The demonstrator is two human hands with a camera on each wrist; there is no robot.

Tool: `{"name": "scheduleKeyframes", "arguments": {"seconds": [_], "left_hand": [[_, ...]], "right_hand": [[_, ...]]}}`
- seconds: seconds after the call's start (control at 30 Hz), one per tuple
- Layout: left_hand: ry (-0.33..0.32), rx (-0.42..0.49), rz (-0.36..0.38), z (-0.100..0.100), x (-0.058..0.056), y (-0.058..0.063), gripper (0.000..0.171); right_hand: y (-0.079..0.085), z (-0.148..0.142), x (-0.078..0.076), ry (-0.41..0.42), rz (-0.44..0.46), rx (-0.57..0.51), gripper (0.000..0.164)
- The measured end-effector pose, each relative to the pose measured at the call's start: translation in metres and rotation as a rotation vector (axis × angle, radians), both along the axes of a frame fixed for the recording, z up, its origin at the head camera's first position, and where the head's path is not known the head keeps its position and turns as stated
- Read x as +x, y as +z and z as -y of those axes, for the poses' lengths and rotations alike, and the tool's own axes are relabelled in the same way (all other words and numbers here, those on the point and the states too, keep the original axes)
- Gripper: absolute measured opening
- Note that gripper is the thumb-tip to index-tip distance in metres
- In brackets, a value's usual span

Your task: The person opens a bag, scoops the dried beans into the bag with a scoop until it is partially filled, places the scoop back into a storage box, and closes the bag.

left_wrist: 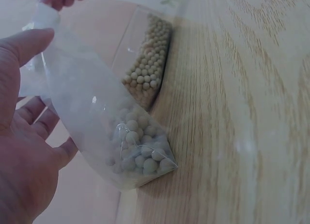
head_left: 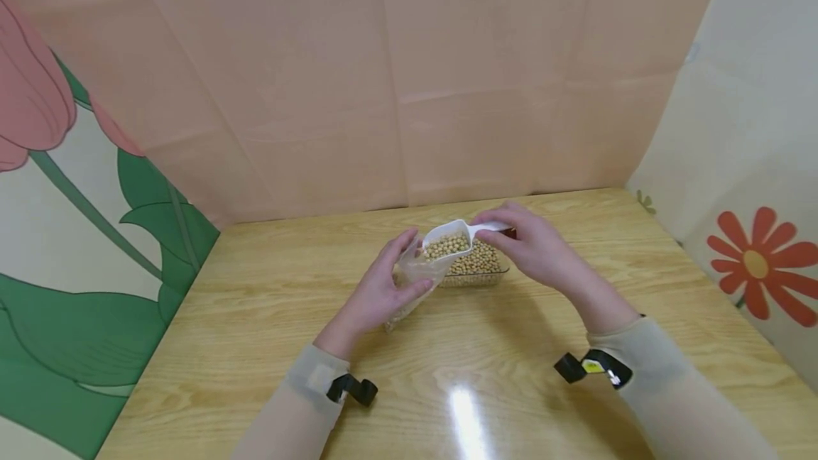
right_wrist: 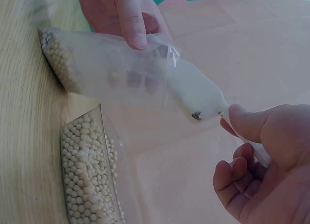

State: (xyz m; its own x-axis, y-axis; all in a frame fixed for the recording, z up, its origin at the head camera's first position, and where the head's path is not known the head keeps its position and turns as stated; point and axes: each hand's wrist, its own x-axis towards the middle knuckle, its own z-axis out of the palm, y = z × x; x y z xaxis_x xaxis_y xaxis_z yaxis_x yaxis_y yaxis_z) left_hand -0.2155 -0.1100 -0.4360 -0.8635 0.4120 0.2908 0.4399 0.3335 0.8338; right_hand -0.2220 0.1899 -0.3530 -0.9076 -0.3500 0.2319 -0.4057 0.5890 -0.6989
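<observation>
My left hand holds a clear plastic bag between thumb and fingers, its mouth up. Round beige soybeans lie in the bag's bottom corner, close over the table. By its handle, my right hand grips a white scoop. A heap of soybeans fills the scoop, which tilts toward the left with its front end inside the bag's mouth. Just behind the bag stands a clear rectangular container of soybeans, partly hidden by the scoop and right hand in the head view.
The wooden table ends at a pink sheet at the back. A flower-printed panel stands on the left, and a white one with a red flower on the right. Each forearm wears a small black camera mount.
</observation>
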Motion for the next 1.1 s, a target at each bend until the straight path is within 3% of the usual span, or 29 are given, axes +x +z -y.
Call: {"name": "scheduleKeyframes", "arguments": {"seconds": [0.2,0.5,0.63,0.77,1.1], "left_hand": [[-0.007,-0.004,-0.003,0.0,0.0,0.0,0.092],[0.005,-0.013,-0.012,0.0,-0.001,-0.002,0.092],[0.013,-0.01,-0.001,0.0,-0.001,-0.001,0.092],[0.015,-0.001,0.009,-0.001,0.0,-0.002,0.093],[0.028,-0.005,-0.008,-0.002,-0.001,-0.003,0.093]], "right_hand": [[0.006,0.008,0.004,0.006,-0.127,0.097,0.029],[0.011,0.02,0.009,0.042,-0.454,0.214,0.02],[0.012,0.022,0.011,0.043,-0.525,0.229,0.021],[0.011,0.021,0.012,0.032,-0.513,0.218,0.023],[0.0,0.003,0.016,-0.062,-0.271,0.022,0.022]]}}
